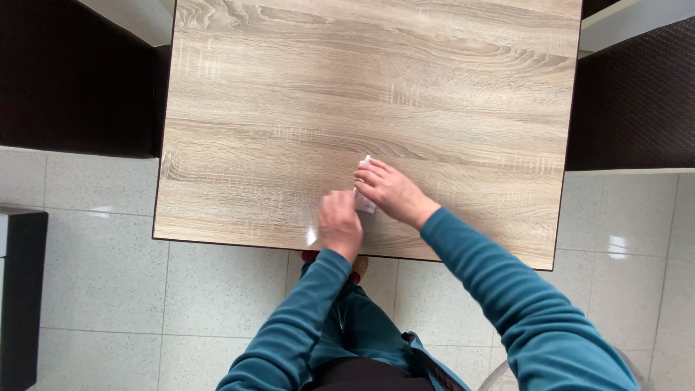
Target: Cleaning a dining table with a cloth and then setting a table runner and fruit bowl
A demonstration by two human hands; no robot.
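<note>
Two hands (365,206) on white packet (364,201)

I look down on a square wood-grain table (362,94) over a pale speckled tile floor (101,289). Dark woven chairs (72,72) sit at ten and two o'clock. Daylight glints off tiles at four o'clock.

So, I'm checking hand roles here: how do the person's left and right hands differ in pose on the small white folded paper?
The left hand is curled into a loose fist, knuckles up, beside the small white folded paper. The right hand lies flatter, fingers stretched over the paper. The left sits nearer the wooden table edge. Both wear teal sleeves.
</note>
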